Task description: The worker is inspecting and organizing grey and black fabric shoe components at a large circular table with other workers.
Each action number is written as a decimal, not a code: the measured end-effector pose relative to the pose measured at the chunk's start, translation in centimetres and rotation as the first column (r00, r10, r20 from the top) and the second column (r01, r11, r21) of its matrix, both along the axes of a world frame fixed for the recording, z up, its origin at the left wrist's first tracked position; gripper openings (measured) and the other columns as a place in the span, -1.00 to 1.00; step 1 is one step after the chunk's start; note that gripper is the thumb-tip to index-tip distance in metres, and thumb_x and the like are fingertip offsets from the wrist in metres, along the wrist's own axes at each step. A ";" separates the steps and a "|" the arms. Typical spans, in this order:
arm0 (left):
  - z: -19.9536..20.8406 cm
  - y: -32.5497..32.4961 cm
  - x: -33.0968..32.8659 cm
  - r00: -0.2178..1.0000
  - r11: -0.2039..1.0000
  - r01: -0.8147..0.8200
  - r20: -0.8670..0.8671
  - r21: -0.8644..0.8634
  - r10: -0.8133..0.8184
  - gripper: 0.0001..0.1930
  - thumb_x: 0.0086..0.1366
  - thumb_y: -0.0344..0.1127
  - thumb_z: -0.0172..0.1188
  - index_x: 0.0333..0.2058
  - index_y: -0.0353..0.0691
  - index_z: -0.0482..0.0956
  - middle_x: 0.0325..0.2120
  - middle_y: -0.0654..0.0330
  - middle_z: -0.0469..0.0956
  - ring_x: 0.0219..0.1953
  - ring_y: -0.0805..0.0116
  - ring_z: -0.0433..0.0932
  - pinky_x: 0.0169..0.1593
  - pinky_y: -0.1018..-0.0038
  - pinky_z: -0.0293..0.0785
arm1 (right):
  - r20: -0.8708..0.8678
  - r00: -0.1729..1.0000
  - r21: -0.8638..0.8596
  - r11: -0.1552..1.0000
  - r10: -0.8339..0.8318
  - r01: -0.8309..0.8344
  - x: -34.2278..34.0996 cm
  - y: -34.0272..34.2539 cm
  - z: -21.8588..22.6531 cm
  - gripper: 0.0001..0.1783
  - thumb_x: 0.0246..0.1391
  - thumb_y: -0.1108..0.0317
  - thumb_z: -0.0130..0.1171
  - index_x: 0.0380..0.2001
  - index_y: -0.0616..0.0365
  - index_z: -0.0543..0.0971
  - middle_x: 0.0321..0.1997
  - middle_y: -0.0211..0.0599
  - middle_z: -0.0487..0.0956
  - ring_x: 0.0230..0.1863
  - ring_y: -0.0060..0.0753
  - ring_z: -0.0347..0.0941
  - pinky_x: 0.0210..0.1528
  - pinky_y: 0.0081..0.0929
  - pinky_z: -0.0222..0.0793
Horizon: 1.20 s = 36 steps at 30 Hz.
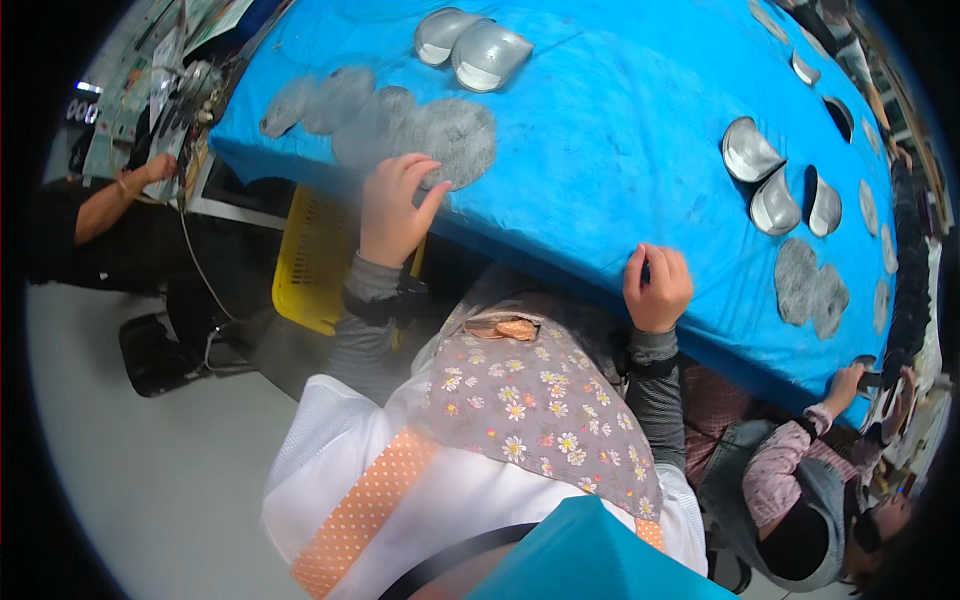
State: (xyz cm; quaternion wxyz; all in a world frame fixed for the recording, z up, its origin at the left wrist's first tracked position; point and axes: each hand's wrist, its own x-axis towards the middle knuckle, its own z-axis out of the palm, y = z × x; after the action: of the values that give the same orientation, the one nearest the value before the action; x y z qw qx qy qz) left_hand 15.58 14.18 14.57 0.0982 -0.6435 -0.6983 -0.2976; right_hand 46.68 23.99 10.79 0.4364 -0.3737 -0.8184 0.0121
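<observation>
My left hand (398, 208) is at the near edge of a fuzzy grey disc (458, 140), its thumb and fingers apart. More thin grey discs (345, 98) lie overlapped to its left, partly smeared by motion. Over the table's front edge, my right hand (658, 288) is curled, thumb against fingers. Something dark shows between them, too small to name. Beyond the discs stand two silver-grey cup-shaped pieces (490, 55) with pale inner areas. Right of my right hand, several similar curved pieces (752, 150) sit by another pair of grey discs (797, 280).
A blue cloth (580, 150) covers the table. Beneath its left end is a yellow plastic basket (310, 265). A person's arm (125, 195) reaches in at the left near cables and tools. Another person in a pink sleeve (775, 480) works at the right end.
</observation>
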 end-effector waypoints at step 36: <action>-0.7 0.2 -0.7 0.447 0.964 -0.233 0.895 0.130 -0.013 -0.82 0.28 -0.29 0.07 -0.27 -0.28 0.54 -0.44 0.28 0.52 -0.42 0.53 0.40 -0.30 0.59 0.34 | -0.053 0.964 0.130 0.959 0.261 -0.253 -5.6 2.2 4.7 -0.74 -0.22 0.55 0.16 -0.36 0.03 0.49 -0.29 -0.43 0.46 -0.07 -0.36 0.39 0.17 -0.06 0.08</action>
State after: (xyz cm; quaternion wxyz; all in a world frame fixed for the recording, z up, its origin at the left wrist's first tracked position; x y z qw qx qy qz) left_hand 14.88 14.36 13.89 -0.1866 -0.3296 -0.6465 -0.6622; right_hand 41.07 26.16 15.51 0.4815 -0.2361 -0.8435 0.0316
